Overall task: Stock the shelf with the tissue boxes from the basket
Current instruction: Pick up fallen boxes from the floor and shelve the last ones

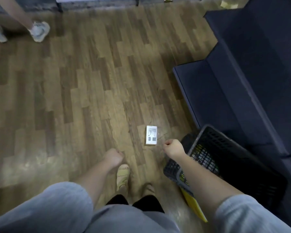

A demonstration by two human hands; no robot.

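Note:
A black plastic basket [213, 135] stands on the wood floor at the lower right, beside the dark blue shelf [208, 91]. Something yellow shows through its mesh wall. A small white box [151, 135] lies flat on the floor just left of the basket. My right hand [172, 146] hangs over the floor between that box and the basket, fingers curled into a fist, holding nothing. My left hand [113, 158] hangs lower left of it, also curled and empty, above my shoe.
Another person's legs and white sneakers [39, 31] stand at the top left. A flat yellow item [194, 206] sticks out under the basket's near corner. The dark shelf unit fills the right side, with wood floor left of it.

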